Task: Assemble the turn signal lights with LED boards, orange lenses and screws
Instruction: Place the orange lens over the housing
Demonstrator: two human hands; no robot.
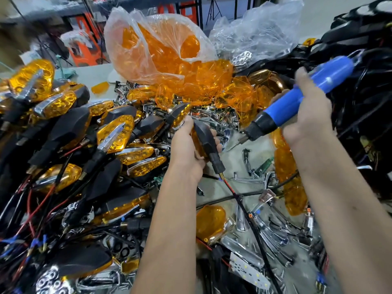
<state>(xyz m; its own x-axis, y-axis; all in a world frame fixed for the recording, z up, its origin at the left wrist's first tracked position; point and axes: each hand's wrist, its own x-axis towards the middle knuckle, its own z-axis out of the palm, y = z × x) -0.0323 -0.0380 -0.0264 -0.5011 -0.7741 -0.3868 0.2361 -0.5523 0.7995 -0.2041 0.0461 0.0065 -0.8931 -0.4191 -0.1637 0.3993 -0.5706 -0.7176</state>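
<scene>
Head view: left hand [186, 149] fingers around one turn signal [206, 139]; right hand [307, 115] fingers around one blue screwdriver [297, 102]

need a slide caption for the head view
Left hand holds a turn signal; right hand aims a blue screwdriver at it.

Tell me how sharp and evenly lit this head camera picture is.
Head view: centre sharp, with the left hand gripping a turn signal; edges smeared and bowed by the wide lens; the blue screwdriver slightly blurred; glare on the plastic bag.
</scene>
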